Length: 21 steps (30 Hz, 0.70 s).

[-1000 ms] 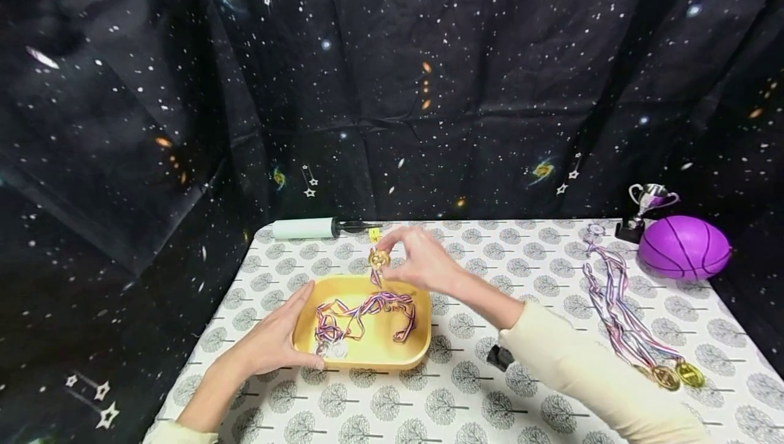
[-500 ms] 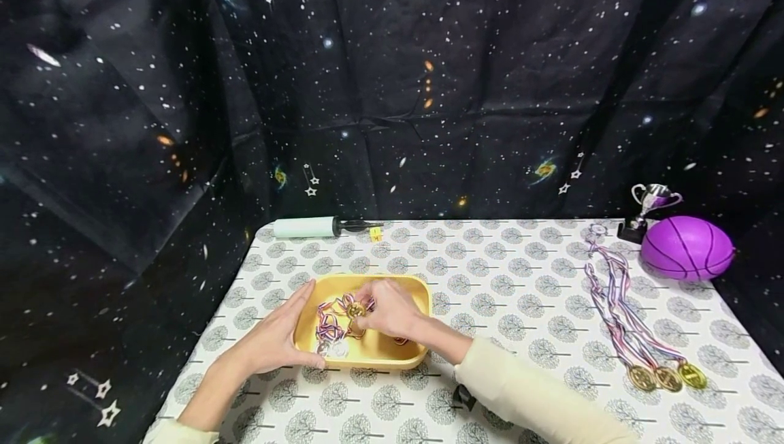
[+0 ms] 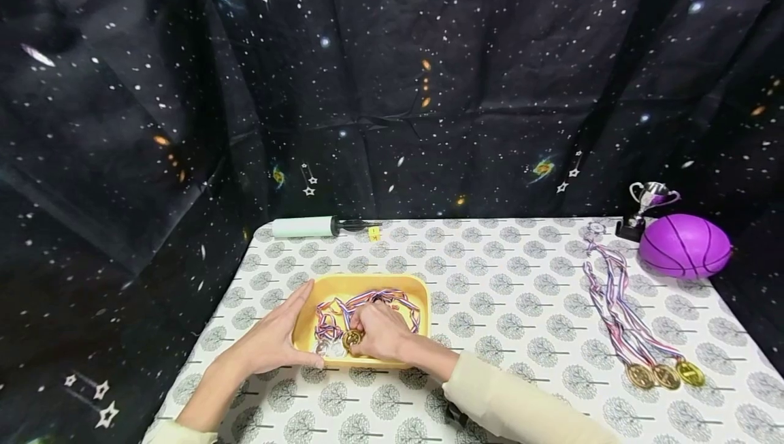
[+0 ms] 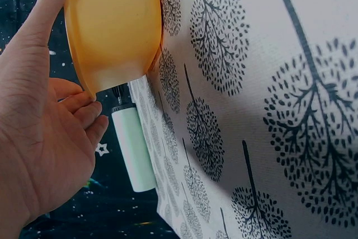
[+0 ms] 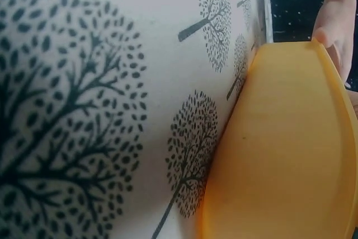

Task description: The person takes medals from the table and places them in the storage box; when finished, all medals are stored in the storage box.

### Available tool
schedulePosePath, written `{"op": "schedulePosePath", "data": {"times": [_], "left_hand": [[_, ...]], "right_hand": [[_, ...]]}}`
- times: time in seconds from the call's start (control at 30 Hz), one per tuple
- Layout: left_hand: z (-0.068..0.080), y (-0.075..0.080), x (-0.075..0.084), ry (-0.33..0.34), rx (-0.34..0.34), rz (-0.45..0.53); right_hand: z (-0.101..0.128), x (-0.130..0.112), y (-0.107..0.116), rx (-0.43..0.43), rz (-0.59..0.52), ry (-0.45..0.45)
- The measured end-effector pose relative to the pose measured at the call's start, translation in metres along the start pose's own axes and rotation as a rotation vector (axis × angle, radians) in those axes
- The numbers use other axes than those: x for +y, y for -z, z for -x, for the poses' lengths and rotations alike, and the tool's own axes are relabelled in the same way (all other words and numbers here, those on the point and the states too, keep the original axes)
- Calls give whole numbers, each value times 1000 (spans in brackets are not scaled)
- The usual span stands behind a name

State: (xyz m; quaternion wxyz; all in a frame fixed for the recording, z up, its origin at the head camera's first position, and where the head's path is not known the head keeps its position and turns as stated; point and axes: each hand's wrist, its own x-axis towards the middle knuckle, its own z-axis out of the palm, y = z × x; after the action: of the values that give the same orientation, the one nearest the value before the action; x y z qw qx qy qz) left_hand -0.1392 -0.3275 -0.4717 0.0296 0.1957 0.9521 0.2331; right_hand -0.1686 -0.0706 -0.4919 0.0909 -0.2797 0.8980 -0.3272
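Note:
A yellow plastic tub [image 3: 367, 363] stands on the tree-print tablecloth, its outer wall filling much of the right wrist view. My left hand [image 3: 275, 338] grips its left end, thumb along the near side; in the left wrist view the fingers [image 4: 89, 113] curl at the rim. Down inside the tub, my right hand [image 3: 382, 331] pinches a gold-coloured medal [image 3: 352, 340] near the front wall. Silver medals [image 3: 333, 347] lie just left of it in the front left corner. Striped ribbons [image 3: 367, 297] spread over the tub floor, partly covered by the right hand.
Gold-coloured medals [image 3: 665, 376] with long ribbons [image 3: 618, 314] lie on the right. Behind them are a purple basketball-patterned ball [image 3: 684, 246] and a silver trophy cup [image 3: 650, 199]. A pale green hand pump [image 3: 303, 227] and yellow tag [image 3: 374, 233] lie along the back edge.
The right hand has come down from above the tub's back rim into the tub, carrying the gold-coloured medal toward the front. The left hand has stayed at the tub's left end.

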Motion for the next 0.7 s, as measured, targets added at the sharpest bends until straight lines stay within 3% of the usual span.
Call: {"op": "schedulePosePath", "data": {"times": [0.33, 0.7], "left_hand": [[0, 0, 2, -15, 7, -9], [0, 1, 4, -6, 5, -17]], "right_hand": [[4, 2, 17, -10, 41, -10], [9, 23, 79, 109, -105, -45]]}}
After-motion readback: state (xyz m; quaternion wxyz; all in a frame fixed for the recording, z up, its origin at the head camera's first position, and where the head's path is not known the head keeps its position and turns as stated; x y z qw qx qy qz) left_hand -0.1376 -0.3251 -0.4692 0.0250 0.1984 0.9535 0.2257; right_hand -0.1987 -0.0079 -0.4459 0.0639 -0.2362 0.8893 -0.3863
